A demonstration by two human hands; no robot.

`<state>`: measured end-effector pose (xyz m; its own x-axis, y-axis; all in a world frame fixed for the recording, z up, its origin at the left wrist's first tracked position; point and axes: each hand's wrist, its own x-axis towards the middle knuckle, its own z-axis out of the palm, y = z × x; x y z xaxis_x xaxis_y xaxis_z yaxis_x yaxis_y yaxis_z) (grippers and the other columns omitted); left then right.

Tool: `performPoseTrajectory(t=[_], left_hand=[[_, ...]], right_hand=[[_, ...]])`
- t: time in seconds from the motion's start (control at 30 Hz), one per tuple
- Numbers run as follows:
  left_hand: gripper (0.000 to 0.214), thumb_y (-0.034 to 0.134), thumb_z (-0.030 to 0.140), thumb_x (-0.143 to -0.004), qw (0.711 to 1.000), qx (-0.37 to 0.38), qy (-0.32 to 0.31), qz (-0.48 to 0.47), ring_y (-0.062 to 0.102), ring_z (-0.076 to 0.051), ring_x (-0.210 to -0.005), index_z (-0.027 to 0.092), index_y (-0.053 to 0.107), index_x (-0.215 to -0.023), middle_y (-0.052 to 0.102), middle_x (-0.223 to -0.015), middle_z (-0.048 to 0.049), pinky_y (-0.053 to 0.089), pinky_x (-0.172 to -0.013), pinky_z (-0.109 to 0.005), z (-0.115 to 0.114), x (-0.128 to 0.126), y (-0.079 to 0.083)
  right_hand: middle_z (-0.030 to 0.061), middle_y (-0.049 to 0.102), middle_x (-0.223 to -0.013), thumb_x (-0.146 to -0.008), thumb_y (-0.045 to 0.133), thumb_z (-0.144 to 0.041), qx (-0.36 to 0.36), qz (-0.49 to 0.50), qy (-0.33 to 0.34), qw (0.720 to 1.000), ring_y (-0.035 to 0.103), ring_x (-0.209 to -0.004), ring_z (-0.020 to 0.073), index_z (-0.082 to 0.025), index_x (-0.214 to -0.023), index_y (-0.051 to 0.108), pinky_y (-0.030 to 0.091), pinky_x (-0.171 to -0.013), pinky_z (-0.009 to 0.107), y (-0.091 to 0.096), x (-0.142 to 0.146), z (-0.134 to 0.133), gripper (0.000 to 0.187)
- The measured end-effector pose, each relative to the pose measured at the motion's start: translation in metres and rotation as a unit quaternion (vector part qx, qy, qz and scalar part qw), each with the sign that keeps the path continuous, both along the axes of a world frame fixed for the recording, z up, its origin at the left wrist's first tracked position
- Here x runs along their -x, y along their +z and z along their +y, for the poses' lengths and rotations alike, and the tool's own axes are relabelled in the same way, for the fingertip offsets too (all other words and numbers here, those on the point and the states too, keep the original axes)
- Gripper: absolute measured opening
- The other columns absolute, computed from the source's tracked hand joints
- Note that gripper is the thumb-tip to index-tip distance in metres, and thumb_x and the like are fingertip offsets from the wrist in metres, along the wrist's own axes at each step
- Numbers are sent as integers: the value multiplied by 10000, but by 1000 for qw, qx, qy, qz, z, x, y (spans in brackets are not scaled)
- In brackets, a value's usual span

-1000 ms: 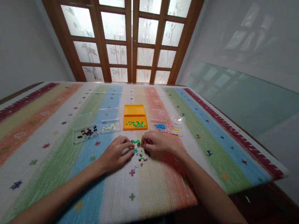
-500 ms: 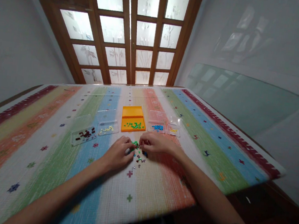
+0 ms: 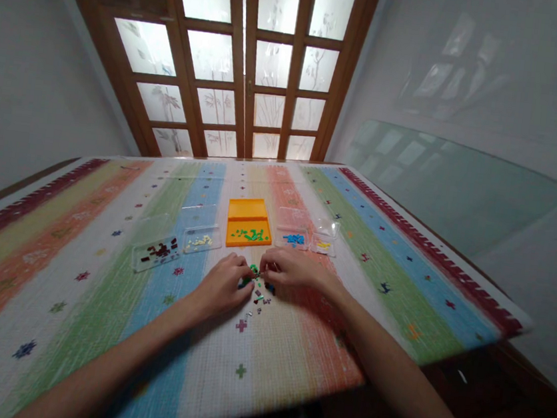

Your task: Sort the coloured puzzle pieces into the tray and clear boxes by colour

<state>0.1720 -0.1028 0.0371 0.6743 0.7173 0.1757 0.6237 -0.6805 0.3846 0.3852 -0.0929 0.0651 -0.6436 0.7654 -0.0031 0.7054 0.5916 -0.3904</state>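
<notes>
My left hand [image 3: 224,285] and my right hand [image 3: 292,269] meet over the middle of the table, fingertips almost touching. Both have their fingers bent into a pinch; whatever lies between the tips is too small and too covered to name. Small green pieces [image 3: 253,268] show between the two hands. Just below the fingertips, loose tiny pieces [image 3: 259,297] in green, brown, purple and grey are scattered on the cloth. A dark blue piece [image 3: 270,288] lies under my right hand, partly covered.
Beyond my hands stands an open orange case [image 3: 248,208] with green pieces. To its right are clear boxes with blue pieces [image 3: 295,239] and yellow pieces [image 3: 323,245]. Leftward, clear boxes hold pale yellow pieces [image 3: 200,241] and dark brown pieces [image 3: 160,250]. A striped cloth [image 3: 100,269] covers the table.
The fingers of my left hand have shifted slightly, with the thumb a little closer to the loose pieces. My right hand stays nearly where it was.
</notes>
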Motion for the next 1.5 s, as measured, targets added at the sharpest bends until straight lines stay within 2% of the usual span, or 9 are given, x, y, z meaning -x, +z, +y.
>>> performPoseTrajectory(t=[0.17, 0.27, 0.5, 0.97, 1.13, 1.27, 1.5], left_hand=[[209, 577, 154, -843, 999, -1, -25, 44, 590, -247, -931, 179, 770, -921, 673, -891, -88, 470, -864, -378, 1, 1, 3], [236, 559, 138, -828, 999, 4, -26, 34, 587, -238, -921, 194, 766, -926, 664, -878, -75, 472, -854, -367, 1, 3, 3], [181, 572, 261, -903, 1000, 6, -28, -5, 597, -245, -920, 193, 739, -899, 653, -898, -81, 494, -839, -386, 2, 3, -2], [239, 527, 126, -929, 999, 29, -40, -11, 579, -216, -894, 195, 756, -945, 632, -906, -73, 481, -814, -345, 7, 11, -8], [209, 554, 152, -911, 999, 19, -32, -13, 584, -222, -901, 192, 756, -949, 635, -906, -76, 488, -821, -359, 6, 13, -3], [208, 560, 172, -902, 999, 11, -49, -17, 591, -222, -906, 202, 749, -983, 633, -924, -75, 497, -825, -357, 5, 10, 0], [178, 549, 197, -925, 998, 4, -63, -19, 589, -210, -896, 201, 725, -901, 624, -911, -69, 497, -806, -333, 7, 5, -4]], right_hand=[[43, 715, -857, -868, 636, -117, -1, -1, 3, 1000, 583, -753, 155, -163, -890, 715, 393, -690, 259, -2, 0, 1, 94], [41, 716, -854, -868, 638, -122, -1, -4, 4, 1000, 581, -752, 155, -164, -891, 714, 389, -688, 261, -3, -1, 1, 90], [44, 719, -858, -868, 617, -132, 2, -6, 3, 1000, 582, -748, 160, -170, -890, 710, 394, -686, 270, -3, -1, 2, 103], [39, 716, -864, -869, 623, -122, 2, -12, 6, 1000, 589, -761, 156, -171, -898, 715, 401, -699, 266, -5, -2, 2, 108], [54, 717, -879, -865, 617, -106, 4, -18, 7, 1000, 596, -778, 161, -161, -897, 715, 408, -705, 267, -4, -1, 1, 118], [60, 715, -879, -870, 618, -114, 4, -19, 8, 1000, 593, -775, 162, -158, -895, 710, 411, -712, 272, -4, -1, 1, 105], [42, 713, -878, -866, 612, -126, 2, -23, 4, 1000, 593, -782, 164, -183, -887, 703, 409, -706, 272, -6, -2, 3, 109]])
